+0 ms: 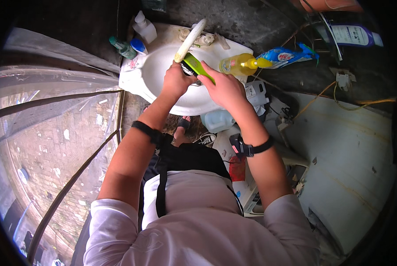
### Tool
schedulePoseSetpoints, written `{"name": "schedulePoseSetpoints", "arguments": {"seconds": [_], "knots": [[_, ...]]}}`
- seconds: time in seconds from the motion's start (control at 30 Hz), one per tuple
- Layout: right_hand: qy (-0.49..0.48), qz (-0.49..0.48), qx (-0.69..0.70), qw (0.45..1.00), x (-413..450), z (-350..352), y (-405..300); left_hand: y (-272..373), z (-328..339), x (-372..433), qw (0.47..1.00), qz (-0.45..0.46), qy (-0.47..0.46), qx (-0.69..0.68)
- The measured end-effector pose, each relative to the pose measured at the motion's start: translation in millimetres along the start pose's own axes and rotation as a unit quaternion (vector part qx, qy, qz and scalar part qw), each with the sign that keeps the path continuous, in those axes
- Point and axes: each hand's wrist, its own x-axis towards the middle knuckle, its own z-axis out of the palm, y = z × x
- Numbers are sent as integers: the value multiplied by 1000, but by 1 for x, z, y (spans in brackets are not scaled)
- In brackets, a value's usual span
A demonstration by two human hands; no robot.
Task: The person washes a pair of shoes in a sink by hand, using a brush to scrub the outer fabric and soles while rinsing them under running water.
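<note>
My right hand (223,83) grips a bright green brush (198,66) over the basin of a white ceramic washbasin (158,88). Dark bristles show along the brush's lower left side. My left hand (177,81) is beside the brush, its fingers bent and its thumb towards my right hand. A long white tapered piece (191,38) slants from the back of the basin to just above my left hand, its near end yellowish. Whether it is a tap spout or something my left hand holds, I cannot tell; the left fingers are partly hidden.
A yellow pump bottle (238,65) lies on the right rim by a blue packet (284,57). A green bottle (122,48), a blue-lidded container (138,46) and a white pump bottle (145,28) stand at left. Plastic jugs (218,120) and a sneaker (205,138) lie below.
</note>
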Motion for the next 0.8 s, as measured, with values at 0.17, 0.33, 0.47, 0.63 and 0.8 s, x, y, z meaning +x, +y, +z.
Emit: {"name": "schedulePoseSetpoints", "arguments": {"seconds": [0.17,0.33,0.47,0.63,0.8], "knots": [[38,4,-39,999,27,13,-6,-1,15,7,998,33,46,31],[-3,17,-35,999,14,-3,2,1,-9,10,998,-44,28,22],[7,17,-19,1000,25,14,2,5,-5,4,997,-25,40,58],[32,-7,-29,999,31,14,5,4,-15,5,997,-34,41,51],[19,-7,-5,1000,30,17,-8,-2,-4,8,998,-37,35,26]]}}
